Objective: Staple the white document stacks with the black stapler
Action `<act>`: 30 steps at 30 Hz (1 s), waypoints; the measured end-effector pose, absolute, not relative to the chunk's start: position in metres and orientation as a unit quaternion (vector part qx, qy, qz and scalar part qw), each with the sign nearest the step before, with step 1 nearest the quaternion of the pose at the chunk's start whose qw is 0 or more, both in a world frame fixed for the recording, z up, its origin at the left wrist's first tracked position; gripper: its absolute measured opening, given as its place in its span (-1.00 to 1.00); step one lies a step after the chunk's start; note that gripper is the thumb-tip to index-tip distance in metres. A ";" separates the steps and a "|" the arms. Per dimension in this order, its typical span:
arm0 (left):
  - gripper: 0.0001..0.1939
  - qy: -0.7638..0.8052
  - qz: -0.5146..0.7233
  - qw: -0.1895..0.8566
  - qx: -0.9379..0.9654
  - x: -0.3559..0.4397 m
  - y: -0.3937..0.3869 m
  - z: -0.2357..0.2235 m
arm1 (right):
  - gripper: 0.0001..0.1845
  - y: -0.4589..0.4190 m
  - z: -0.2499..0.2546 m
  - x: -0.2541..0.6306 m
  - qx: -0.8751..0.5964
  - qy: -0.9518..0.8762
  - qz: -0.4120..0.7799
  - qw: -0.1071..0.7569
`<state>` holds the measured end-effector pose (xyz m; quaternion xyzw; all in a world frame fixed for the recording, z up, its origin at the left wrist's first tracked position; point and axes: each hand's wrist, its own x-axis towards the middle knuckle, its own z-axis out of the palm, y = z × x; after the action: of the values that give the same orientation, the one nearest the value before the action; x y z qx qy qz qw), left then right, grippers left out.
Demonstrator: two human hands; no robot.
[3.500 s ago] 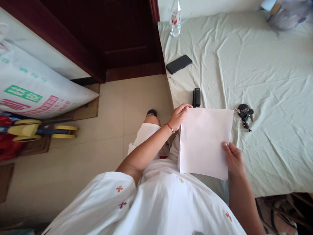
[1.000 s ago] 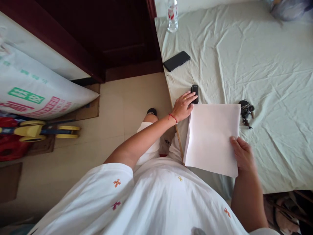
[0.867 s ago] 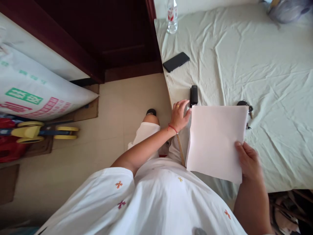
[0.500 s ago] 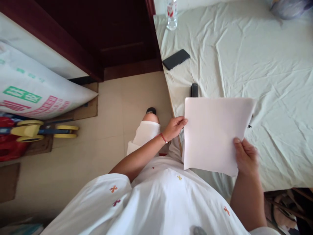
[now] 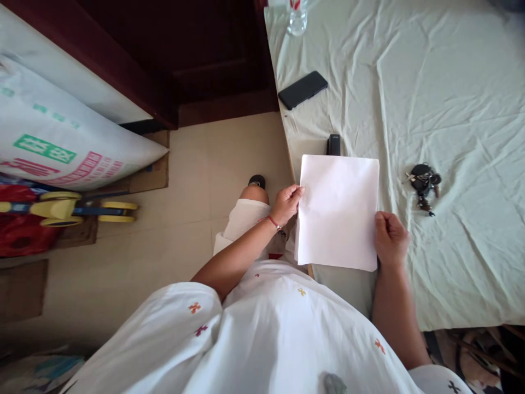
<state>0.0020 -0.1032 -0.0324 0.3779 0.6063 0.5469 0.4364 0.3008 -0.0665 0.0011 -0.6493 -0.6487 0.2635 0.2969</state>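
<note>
I hold a small stack of blank white paper [image 5: 338, 213] over the near left edge of the cloth-covered table. My left hand [image 5: 288, 203] is closed, pinching the stack's left edge between thumb and fingers. At the lower right edge, my right hand [image 5: 391, 236] is curled with its thumb against the paper; its other fingertips are hidden. A black stapler-like object [image 5: 334, 144] pokes out from behind the paper's top edge, the rest of it covered. To the right of the paper lies a bunch of keys [image 5: 423, 183] with dark fobs.
A black phone [image 5: 303, 90] and a clear water bottle [image 5: 297, 19] sit along the left side of the table [image 5: 459, 109]. On the floor at left are a large white sack [image 5: 82, 139] and a yellow-wheeled ride-on toy [image 5: 61, 209]. A dark door [image 5: 213, 54] stands ahead.
My right hand has moved left, and the paper now looks narrower and flatter-edged. The keys, mostly hidden before, have come into full sight. The view has shifted slightly.
</note>
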 end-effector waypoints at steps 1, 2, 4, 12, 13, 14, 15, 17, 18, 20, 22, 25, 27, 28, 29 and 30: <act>-0.38 0.614 0.542 0.426 0.384 0.002 -0.103 -0.033 | -0.58 -0.067 0.001 0.300 -0.650 -0.649 0.262 0.297; -0.39 0.623 0.536 0.414 0.390 0.002 -0.103 -0.033 | -0.58 -0.067 0.002 0.300 -0.650 -0.649 0.261 0.298; -0.40 0.638 0.525 0.393 0.404 0.002 -0.103 -0.034 | -0.58 -0.067 0.002 0.299 -0.649 -0.648 0.258 0.304; -0.44 0.654 0.506 0.358 0.434 0.003 -0.101 -0.030 | -0.58 -0.067 -0.006 0.300 -0.633 -0.614 0.314 0.352; -0.45 0.654 0.506 0.359 0.433 0.003 -0.102 -0.030 | -0.59 -0.067 -0.006 0.300 -0.632 -0.614 0.314 0.353; -0.46 0.655 0.505 0.360 0.432 0.003 -0.102 -0.030 | -0.59 -0.067 -0.006 0.300 -0.632 -0.613 0.315 0.354; -0.47 0.656 0.504 0.359 0.433 0.003 -0.102 -0.030 | -0.60 -0.067 -0.005 0.300 -0.632 -0.612 0.316 0.355; -0.47 0.660 0.499 0.352 0.439 0.003 -0.101 -0.028 | -0.60 -0.067 -0.004 0.300 -0.633 -0.610 0.318 0.356; -0.48 0.662 0.496 0.347 0.442 0.003 -0.101 -0.027 | -0.60 -0.067 -0.004 0.300 -0.634 -0.610 0.318 0.354; -0.48 0.667 0.490 0.337 0.450 0.004 -0.101 -0.025 | -0.60 -0.067 -0.004 0.299 -0.636 -0.614 0.313 0.347; -0.47 0.670 0.486 0.329 0.454 0.004 -0.100 -0.023 | -0.60 -0.066 -0.004 0.299 -0.638 -0.617 0.309 0.342; -0.47 0.674 0.484 0.320 0.457 0.005 -0.100 -0.022 | -0.60 -0.066 -0.003 0.299 -0.640 -0.616 0.307 0.342; -0.48 0.676 0.483 0.313 0.460 0.005 -0.101 -0.022 | -0.60 -0.066 -0.003 0.299 -0.641 -0.616 0.304 0.341; -0.48 0.677 0.482 0.310 0.461 0.005 -0.101 -0.022 | -0.60 -0.066 -0.003 0.298 -0.642 -0.618 0.302 0.339; -0.48 0.678 0.481 0.308 0.463 0.005 -0.101 -0.022 | -0.60 -0.066 -0.002 0.298 -0.642 -0.620 0.299 0.337; -0.48 0.679 0.480 0.307 0.463 0.005 -0.101 -0.023 | -0.60 -0.066 -0.002 0.298 -0.642 -0.622 0.298 0.335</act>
<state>0.0050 -0.1012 -0.0225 0.4633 0.6788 0.4799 0.3071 0.2982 -0.0659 -0.0021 -0.6418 -0.6222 0.2975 0.3354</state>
